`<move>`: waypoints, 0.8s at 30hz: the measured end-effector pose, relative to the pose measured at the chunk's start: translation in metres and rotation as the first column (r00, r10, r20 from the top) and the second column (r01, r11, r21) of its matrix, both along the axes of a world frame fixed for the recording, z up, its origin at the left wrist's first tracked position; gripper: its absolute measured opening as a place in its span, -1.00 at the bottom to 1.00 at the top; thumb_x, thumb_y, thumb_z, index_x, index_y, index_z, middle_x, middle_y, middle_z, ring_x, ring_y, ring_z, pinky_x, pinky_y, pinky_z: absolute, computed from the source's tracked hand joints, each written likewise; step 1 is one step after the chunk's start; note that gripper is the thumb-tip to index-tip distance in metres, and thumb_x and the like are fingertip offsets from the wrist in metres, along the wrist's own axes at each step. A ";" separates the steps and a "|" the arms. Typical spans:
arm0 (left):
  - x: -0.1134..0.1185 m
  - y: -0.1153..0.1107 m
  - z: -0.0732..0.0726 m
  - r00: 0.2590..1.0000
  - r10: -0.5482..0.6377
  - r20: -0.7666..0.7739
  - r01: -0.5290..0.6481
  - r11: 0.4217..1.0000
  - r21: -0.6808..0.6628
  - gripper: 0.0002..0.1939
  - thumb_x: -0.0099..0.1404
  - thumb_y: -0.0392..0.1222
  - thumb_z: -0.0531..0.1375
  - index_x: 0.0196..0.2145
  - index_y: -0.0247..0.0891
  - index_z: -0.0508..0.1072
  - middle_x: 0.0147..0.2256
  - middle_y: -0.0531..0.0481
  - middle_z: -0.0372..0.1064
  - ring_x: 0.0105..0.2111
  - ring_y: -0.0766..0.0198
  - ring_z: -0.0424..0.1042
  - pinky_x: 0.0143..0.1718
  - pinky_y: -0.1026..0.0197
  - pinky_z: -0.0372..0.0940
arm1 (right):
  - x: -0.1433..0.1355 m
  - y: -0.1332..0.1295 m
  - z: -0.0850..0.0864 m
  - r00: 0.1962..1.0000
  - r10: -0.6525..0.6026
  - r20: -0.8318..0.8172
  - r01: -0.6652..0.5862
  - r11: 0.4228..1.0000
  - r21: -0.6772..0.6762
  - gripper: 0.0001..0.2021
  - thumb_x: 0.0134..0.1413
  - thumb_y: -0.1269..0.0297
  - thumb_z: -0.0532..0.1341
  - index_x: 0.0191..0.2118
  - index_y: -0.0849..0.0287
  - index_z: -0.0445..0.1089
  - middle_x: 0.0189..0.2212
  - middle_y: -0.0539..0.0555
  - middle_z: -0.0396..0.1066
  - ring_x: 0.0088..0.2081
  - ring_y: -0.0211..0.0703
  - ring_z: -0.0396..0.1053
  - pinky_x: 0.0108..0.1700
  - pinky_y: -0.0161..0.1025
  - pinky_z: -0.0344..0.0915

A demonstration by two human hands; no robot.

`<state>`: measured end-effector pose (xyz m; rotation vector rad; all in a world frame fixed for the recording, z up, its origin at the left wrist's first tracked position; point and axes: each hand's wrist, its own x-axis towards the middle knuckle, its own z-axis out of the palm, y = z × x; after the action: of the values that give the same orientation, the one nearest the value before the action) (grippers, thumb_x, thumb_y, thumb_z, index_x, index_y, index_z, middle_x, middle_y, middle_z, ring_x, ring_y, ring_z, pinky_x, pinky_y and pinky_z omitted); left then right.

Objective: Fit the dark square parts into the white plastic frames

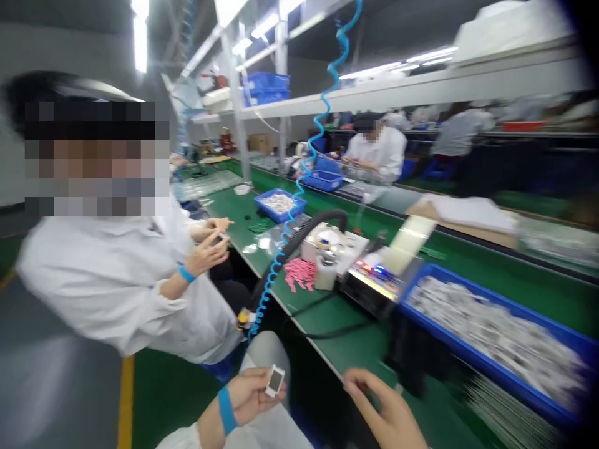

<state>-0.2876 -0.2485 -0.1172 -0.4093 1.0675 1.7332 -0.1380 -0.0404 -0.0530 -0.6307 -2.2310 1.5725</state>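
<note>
My left hand, with a blue wristband, is over my lap. Its fingers are closed on a small white-framed display module with a dark grey face. My right hand hovers at the near edge of the green workbench. Thumb and forefinger curl together at the tips in a pinch; blur hides whether anything small is between them. Ahead of it on the bench stand a lit control box and a pile of pink pieces.
A blue tray of white parts takes up the right side. A coiled blue air hose and a thick black hose cross the middle. Close on my left sits a co-worker in white. A smaller blue tray lies farther back.
</note>
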 end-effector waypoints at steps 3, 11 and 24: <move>0.012 0.008 0.009 0.987 -0.161 -0.006 0.162 0.986 0.048 -0.79 0.01 -0.33 0.34 -0.35 -0.50 0.51 -0.40 -0.28 0.55 -0.39 0.12 0.55 -0.24 0.21 0.37 | -0.005 0.016 0.015 0.973 -0.230 -0.005 0.211 0.903 -0.375 -0.73 -0.25 0.07 0.34 -0.47 0.18 0.46 -0.55 0.02 0.43 -0.45 -0.21 0.37 -0.35 -0.36 0.30; 0.009 0.026 0.018 0.988 -0.147 -0.048 0.149 0.989 0.025 -0.90 0.14 -0.41 0.22 -0.34 -0.43 0.52 -0.36 -0.20 0.57 -0.32 0.18 0.54 -0.16 0.20 0.36 | -0.039 0.059 0.005 0.840 -0.534 0.096 0.408 0.504 -0.761 -0.77 -0.06 0.24 0.28 -0.26 0.19 0.33 -0.53 -0.09 0.32 -0.62 -0.42 0.22 -0.51 -0.40 0.24; 0.013 0.040 0.036 0.986 -0.168 -0.019 0.169 0.976 0.140 -0.85 0.19 -0.43 0.16 -0.28 -0.39 0.50 -0.34 -0.20 0.56 -0.32 0.19 0.54 -0.09 0.14 0.35 | -0.096 0.069 0.007 0.675 -0.699 0.237 0.533 0.239 -0.812 -0.72 0.18 0.22 0.14 -0.04 0.24 0.29 -0.13 0.10 0.34 -0.22 -0.20 0.37 -0.22 -0.16 0.38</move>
<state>-0.2745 -0.2089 -0.0812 -0.2176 0.9493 1.6473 -0.2338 0.0289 -0.0463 -1.3563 -0.6564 1.9991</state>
